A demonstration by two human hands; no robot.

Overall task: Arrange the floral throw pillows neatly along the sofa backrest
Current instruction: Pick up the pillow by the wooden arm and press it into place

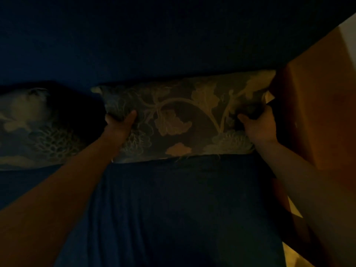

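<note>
The scene is dim. A grey floral throw pillow with pale leaf and flower prints stands against the dark blue sofa backrest, its right end touching the wooden armrest. My left hand grips its left edge, thumb on the front. My right hand grips its right side, close to the armrest. A second floral pillow leans against the backrest at the left, apart from both hands, its right part lost in shadow.
A brown wooden armrest rises at the right and bounds the seat. The dark blue seat cushion stretches toward me below the pillows. A strip of pale floor shows at the lower right.
</note>
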